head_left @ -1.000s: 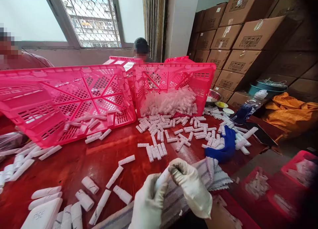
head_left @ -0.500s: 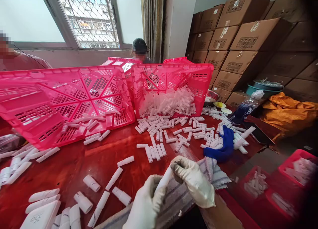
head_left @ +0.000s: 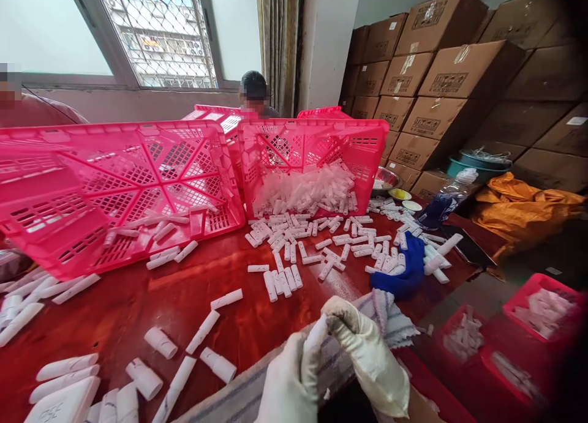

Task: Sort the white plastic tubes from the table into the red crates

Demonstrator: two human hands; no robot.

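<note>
Both my hands wear white gloves, the right one smudged dark at the fingertips. My left hand [head_left: 291,377] is closed around the lower part of a white tube [head_left: 316,337]. The fingers of my right hand [head_left: 365,352] pinch its upper end, hiding the tip. Beneath them lies a grey striped towel [head_left: 250,383] along the table's near edge. Ahead, several short white tubes [head_left: 283,281] lie in a row, with a heap of similar pieces [head_left: 316,187] behind, in a pink crate [head_left: 315,126]. Longer white tubes [head_left: 174,389] are scattered to my left.
Another pink crate [head_left: 138,184] lies tipped at the left. A blue cloth [head_left: 404,276], a bottle of dark liquid [head_left: 441,199] and a white device with a display [head_left: 64,401] rest on the red table [head_left: 184,294]. Red bins [head_left: 542,300] stand low right. Two people sit opposite.
My hands have shifted slightly down and right in view, and the left has moved closer to the right. Less of the tube shows between them. The camera view has turned a little.
</note>
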